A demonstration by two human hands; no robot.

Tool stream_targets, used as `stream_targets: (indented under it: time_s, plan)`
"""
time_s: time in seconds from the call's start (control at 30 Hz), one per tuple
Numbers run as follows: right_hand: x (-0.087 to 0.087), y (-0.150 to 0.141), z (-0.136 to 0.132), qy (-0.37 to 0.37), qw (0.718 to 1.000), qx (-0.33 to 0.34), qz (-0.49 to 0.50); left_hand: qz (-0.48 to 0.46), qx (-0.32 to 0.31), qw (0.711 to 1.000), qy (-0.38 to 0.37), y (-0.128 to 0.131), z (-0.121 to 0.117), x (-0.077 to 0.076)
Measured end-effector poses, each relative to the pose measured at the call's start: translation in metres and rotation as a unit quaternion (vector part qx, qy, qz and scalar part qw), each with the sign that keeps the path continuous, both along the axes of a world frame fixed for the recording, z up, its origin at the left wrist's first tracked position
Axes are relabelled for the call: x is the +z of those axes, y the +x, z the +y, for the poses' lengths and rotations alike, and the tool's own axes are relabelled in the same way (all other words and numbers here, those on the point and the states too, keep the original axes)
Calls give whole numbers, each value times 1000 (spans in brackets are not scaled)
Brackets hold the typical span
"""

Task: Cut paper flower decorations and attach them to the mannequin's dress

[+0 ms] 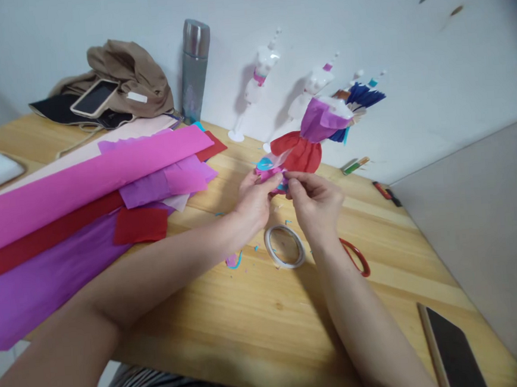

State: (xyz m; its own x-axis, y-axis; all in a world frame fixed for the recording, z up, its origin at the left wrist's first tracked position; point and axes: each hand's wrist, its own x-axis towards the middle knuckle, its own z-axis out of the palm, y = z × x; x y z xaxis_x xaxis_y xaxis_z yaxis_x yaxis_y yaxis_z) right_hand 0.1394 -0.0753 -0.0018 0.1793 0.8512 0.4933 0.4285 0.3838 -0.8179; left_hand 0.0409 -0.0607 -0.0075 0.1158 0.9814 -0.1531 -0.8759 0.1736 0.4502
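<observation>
My left hand (254, 203) and my right hand (315, 200) meet over the middle of the wooden table (268, 312). Both pinch a small pink and blue paper piece (269, 170) between their fingertips. Just behind it lies a doll mannequin in a red and purple paper dress (312, 135). A roll of white tape (284, 246) lies flat below my hands. Red-handled scissors (356, 257) lie partly under my right wrist.
Sheets of pink, red and purple crepe paper (71, 208) cover the left of the table. Two white mannequins (261, 80) stand by the wall, near a steel flask (195, 70), a brown bag with a phone (111, 89). A dark tablet (454, 351) lies front right.
</observation>
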Motion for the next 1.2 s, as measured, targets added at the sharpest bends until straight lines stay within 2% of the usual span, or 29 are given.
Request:
stream_targets:
  time_s: [0.17, 0.37, 0.57, 0.7, 0.8, 0.87, 0.9, 0.93, 1.0, 1.1, 1.2]
  plan:
    - [2, 6, 3, -64, 993, 44, 88, -3, -2, 1000, 4, -1, -2, 2]
    - [2, 7, 4, -79, 987, 67, 126, 10, -8, 1000, -7, -2, -2, 3]
    - [8, 12, 5, -89, 990, 74, 80, 17, -6, 1000, 3, -3, -1, 3]
    - [26, 32, -3, -85, 985, 144, 49, 38, -2, 999, 20, -4, 2, 2]
    - [36, 53, -5, -133, 971, 193, -40, 52, -14, 998, 41, -5, 5, -1]
    - [35, 67, 3, -162, 972, 146, -90, 52, -17, 998, 43, -5, 7, -4]
    - [32, 75, 10, -178, 972, 89, -125, 48, -17, 998, 40, -6, 8, -6]
    - [29, 82, 19, -179, 972, 2, -155, 42, -18, 998, 37, -6, 8, -6]
    - [21, 97, 41, -171, 968, -75, -168, 32, -25, 999, 26, -7, 8, -6]
    - [9, 115, 76, -186, 952, -129, -207, 34, -17, 999, 7, -9, 8, -3]
    - [-6, 122, 102, -226, 925, -123, -281, 45, -11, 999, 5, -10, 8, 0]
